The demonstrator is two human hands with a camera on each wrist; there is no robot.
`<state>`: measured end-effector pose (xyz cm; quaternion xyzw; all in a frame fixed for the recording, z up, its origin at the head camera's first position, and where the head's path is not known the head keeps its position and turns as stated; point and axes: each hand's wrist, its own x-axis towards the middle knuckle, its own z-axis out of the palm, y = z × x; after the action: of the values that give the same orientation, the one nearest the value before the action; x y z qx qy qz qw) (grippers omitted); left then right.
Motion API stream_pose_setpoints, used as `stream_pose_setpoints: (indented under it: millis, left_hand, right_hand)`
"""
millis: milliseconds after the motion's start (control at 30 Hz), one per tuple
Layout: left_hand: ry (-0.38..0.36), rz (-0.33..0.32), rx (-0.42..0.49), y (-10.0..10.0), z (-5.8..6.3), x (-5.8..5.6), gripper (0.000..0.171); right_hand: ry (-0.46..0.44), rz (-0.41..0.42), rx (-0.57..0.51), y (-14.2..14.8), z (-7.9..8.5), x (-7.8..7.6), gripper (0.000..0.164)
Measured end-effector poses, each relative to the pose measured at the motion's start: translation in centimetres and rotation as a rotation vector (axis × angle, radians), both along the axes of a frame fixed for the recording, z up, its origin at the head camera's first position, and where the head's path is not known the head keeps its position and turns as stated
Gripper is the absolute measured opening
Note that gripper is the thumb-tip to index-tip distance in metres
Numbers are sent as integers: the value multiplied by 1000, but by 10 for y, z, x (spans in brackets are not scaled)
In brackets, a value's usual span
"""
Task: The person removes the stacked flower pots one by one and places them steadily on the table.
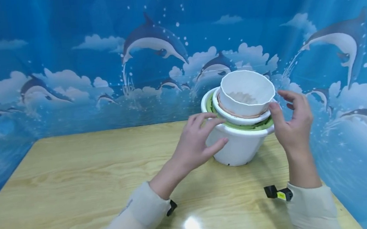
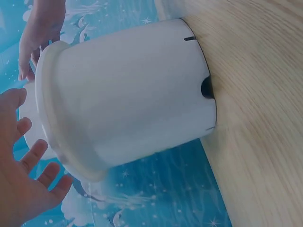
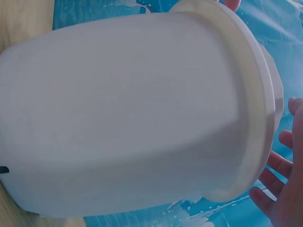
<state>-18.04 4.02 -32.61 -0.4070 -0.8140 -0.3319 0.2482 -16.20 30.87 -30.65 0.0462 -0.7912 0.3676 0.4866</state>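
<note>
Head: a nested stack of round white plastic-looking pots (image 1: 241,120) stands upright, right of centre, between left hand (image 1: 198,138) and right hand (image 1: 293,121), neither clearly nearer. Left wrist: hand wide, lower left. Right wrist: hand wide, lower right.

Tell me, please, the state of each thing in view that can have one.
Big pot: upright on the table
Green rim: nested inside big pot
Middle pot: nested inside green rim
Pink rim: nested inside middle pot
Top pot: mouth up, uncovered, inside pink rim
Left hand: fingers spread, holding nothing
Right hand: fingers bent, holding nothing
</note>
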Motion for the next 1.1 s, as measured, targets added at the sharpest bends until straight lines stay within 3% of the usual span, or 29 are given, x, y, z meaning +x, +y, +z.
stream_pose_setpoints:
  millis: [233,400,600,767,1100]
  left_hand:
    - [112,6,-53,14,0,-1,34]
    - [151,11,-82,22,-1,-4,31]
    - [188,27,-100,28,-2,-6,30]
    - [202,51,-134,30,0,-8,30]
    - [237,100,-127,31,-4,-7,24]
  right_hand:
    - [-30,47,10,6,-4,-2,32]
    - [-47,118,167,10,-10,-4,32]
    - [109,230,328,12,-13,-8,47]
    - [213,208,391,7,-16,-15,59]
    - [217,205,362,0,-19,-17,56]
